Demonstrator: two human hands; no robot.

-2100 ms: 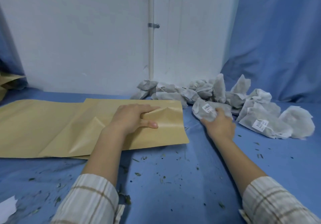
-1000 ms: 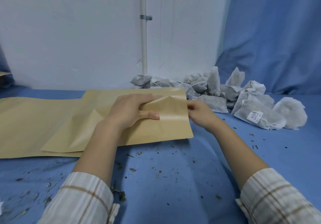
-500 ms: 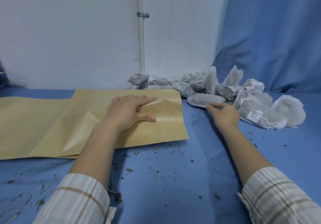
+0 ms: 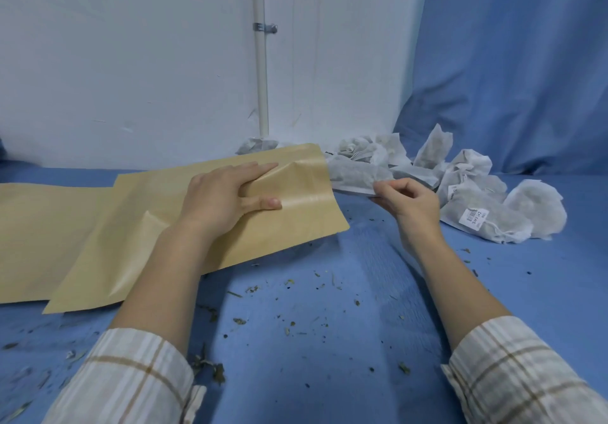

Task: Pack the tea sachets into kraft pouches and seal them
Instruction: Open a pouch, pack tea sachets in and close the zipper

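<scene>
A kraft pouch [image 4: 204, 226] lies flat on the blue bench [image 4: 329, 292], its open mouth turned right toward the sachets. The left hand [image 4: 223, 199] rests on it near that mouth: the grip here is clamped on the pouch's upper layer, with the fingers [image 4: 260, 168] tucked under the lifted flap and the thumb [image 4: 263, 203] pressing on top, so the paper buckles up into a ridge.

Right at the mouth, a sachet [image 4: 355, 175] lies lengthwise, its left end touching or just inside the pouch's edge; which of the two cannot be told. The right hand [image 4: 411, 201] holds this sachet's near right corner, its grip clamped on the thin edge between thumb and fingertips, the other fingers curled.

Behind and to the right of that hand sits a loose pile [image 4: 460, 180] of grey-white sachets against the wall [image 4: 131, 61], one of them at the front bearing a small printed label [image 4: 473, 216].

More flat pouches [image 4: 42, 232] lie under and to the left of the held one. Bits of dried leaf [image 4: 289, 311] are scattered across the bench in front. A white pipe [image 4: 261, 78] runs up the wall, and a blue curtain [image 4: 510, 61] hangs at the right. Both forearms come out of checked sleeves [image 4: 131, 381].
</scene>
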